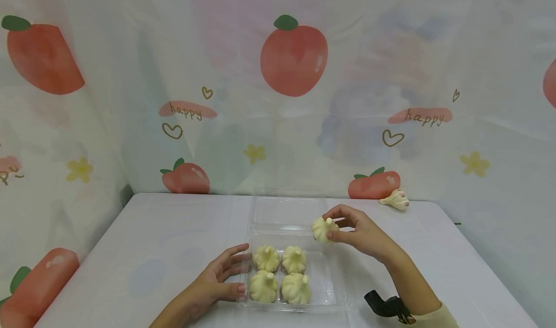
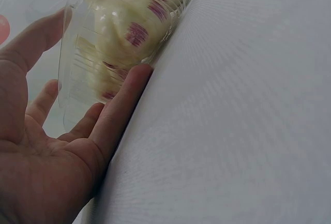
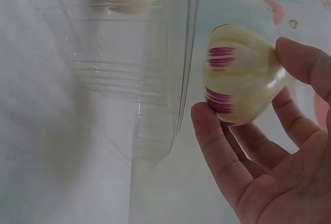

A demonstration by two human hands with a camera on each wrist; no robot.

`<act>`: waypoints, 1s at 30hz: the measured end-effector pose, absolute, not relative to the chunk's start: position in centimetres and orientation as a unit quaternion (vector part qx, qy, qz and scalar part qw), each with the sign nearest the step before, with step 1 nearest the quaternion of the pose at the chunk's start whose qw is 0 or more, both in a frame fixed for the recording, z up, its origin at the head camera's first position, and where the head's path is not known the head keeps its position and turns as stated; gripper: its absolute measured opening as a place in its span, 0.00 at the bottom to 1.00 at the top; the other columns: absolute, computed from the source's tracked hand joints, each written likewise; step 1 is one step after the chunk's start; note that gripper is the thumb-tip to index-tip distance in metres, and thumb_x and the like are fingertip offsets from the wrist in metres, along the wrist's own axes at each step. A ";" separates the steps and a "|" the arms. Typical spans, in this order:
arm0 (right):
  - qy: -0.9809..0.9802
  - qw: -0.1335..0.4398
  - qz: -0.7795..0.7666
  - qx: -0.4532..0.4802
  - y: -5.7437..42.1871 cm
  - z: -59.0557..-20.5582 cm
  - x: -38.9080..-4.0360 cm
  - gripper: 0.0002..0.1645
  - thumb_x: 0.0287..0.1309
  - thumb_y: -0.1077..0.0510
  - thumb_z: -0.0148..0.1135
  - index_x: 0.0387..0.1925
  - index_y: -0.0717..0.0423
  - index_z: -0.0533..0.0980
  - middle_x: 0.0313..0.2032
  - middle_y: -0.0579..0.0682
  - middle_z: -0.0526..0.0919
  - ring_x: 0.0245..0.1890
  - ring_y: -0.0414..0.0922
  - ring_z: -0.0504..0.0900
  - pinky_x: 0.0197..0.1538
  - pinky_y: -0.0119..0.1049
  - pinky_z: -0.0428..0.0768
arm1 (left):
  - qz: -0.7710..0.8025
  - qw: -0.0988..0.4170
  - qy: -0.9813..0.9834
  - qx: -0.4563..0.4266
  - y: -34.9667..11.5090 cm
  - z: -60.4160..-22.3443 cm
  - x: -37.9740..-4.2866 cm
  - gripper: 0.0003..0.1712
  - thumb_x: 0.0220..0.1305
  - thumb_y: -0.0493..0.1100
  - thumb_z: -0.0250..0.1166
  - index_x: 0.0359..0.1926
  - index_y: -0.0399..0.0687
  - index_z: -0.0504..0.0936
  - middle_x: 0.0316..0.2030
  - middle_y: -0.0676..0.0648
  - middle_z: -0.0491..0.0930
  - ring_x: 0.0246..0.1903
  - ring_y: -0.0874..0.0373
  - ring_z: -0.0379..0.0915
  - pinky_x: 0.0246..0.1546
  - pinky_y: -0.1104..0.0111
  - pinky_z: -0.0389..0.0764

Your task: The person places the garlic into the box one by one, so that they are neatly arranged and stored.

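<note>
My right hand (image 1: pixel 358 232) pinches a pale garlic bulb (image 1: pixel 322 230) between thumb and fingertips, above the back right part of a clear plastic box (image 1: pixel 320 275). Purple streaks show on this bulb in the right wrist view, where it is beside the box wall. Several more garlic bulbs (image 1: pixel 295 288) sit inside the box in two rows of two, on its left and middle. Along the box's left side lies my left hand (image 1: pixel 213 279), its fingers extended and the fingertips against the wall. In the left wrist view, purple-marked bulbs (image 2: pixel 132 27) show through the clear plastic.
The box's transparent lid (image 1: pixel 286 213) is folded back toward the rear edge of the white table (image 1: pixel 165 236). One more garlic bulb (image 1: pixel 396 200) lies at the back right. A printed cloth (image 1: pixel 295 135) hangs behind the table. A black strap piece (image 1: pixel 384 305) is by the right wrist.
</note>
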State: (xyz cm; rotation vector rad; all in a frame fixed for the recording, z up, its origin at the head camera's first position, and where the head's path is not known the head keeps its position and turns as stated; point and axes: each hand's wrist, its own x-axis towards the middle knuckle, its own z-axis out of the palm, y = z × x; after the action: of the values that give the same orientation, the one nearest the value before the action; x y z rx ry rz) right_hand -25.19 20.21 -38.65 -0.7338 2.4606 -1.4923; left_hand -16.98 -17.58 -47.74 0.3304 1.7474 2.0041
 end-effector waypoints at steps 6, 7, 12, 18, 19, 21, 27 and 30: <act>0.833 0.099 -0.483 -0.251 19.8 -38.5 -24.9 0.19 0.59 0.55 0.70 0.50 0.55 0.76 0.53 0.55 0.80 0.54 0.58 0.78 0.52 0.46 0.79 | 0.728 0.229 0.635 0.119 -17.6 -47.7 -16.9 0.49 0.63 0.36 0.69 0.78 0.57 0.53 0.75 0.39 0.52 0.71 0.43 0.56 0.50 0.51 0.82; 0.835 0.101 -0.479 -0.252 19.8 -38.5 -24.9 0.19 0.59 0.55 0.70 0.49 0.54 0.76 0.52 0.55 0.80 0.54 0.58 0.78 0.52 0.46 0.79 | 0.728 0.229 0.635 0.119 -17.6 -47.7 -16.9 0.48 0.63 0.36 0.69 0.78 0.57 0.53 0.75 0.39 0.52 0.71 0.43 0.56 0.50 0.51 0.82; 0.842 0.104 -0.461 -0.260 19.6 -38.5 -24.8 0.18 0.59 0.53 0.71 0.48 0.53 0.76 0.51 0.53 0.80 0.54 0.57 0.79 0.51 0.47 0.79 | 0.729 0.231 0.633 0.121 -17.6 -47.6 -16.9 0.48 0.64 0.37 0.68 0.78 0.57 0.53 0.75 0.38 0.52 0.71 0.42 0.55 0.51 0.51 0.82; 0.848 0.107 -0.442 -0.271 19.3 -38.4 -24.4 0.17 0.58 0.53 0.72 0.46 0.51 0.76 0.49 0.51 0.80 0.55 0.57 0.79 0.52 0.46 0.80 | 0.730 0.231 0.631 0.126 -17.6 -47.6 -16.9 0.48 0.64 0.36 0.67 0.78 0.57 0.52 0.76 0.38 0.52 0.72 0.42 0.54 0.51 0.51 0.82; 0.850 0.106 -0.439 -0.272 19.2 -38.3 -24.4 0.17 0.58 0.52 0.72 0.46 0.51 0.76 0.49 0.51 0.80 0.55 0.57 0.79 0.52 0.45 0.81 | 0.730 0.231 0.631 0.125 -17.6 -47.6 -16.9 0.48 0.64 0.36 0.67 0.78 0.57 0.52 0.76 0.38 0.52 0.72 0.42 0.54 0.51 0.51 0.82; 0.854 0.103 -0.432 -0.272 19.0 -38.3 -24.2 0.17 0.57 0.52 0.72 0.45 0.51 0.77 0.48 0.50 0.81 0.54 0.56 0.80 0.51 0.43 0.82 | 0.730 0.232 0.631 0.124 -17.6 -47.6 -16.9 0.48 0.64 0.36 0.67 0.78 0.57 0.52 0.76 0.38 0.52 0.72 0.42 0.55 0.51 0.51 0.82; 0.865 0.090 -0.400 -0.290 18.7 -38.5 -23.9 0.15 0.55 0.53 0.73 0.42 0.47 0.77 0.44 0.45 0.82 0.51 0.52 0.82 0.49 0.39 0.83 | 0.730 0.231 0.631 0.124 -17.6 -47.5 -17.0 0.48 0.64 0.36 0.68 0.78 0.57 0.52 0.75 0.38 0.52 0.72 0.42 0.55 0.51 0.51 0.82; 0.871 0.078 -0.370 -0.312 18.5 -38.7 -23.9 0.14 0.55 0.54 0.73 0.40 0.45 0.77 0.41 0.41 0.82 0.48 0.48 0.83 0.48 0.41 0.83 | 0.730 0.231 0.630 0.126 -17.6 -47.6 -17.0 0.49 0.63 0.35 0.68 0.78 0.56 0.52 0.75 0.38 0.52 0.72 0.42 0.54 0.51 0.51 0.82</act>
State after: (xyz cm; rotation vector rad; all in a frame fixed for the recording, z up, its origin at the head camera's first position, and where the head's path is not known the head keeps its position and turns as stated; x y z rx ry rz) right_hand -23.87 18.47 -38.70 -0.9342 2.6096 -1.1093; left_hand -17.01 -17.61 -47.55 0.3460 1.7334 2.0081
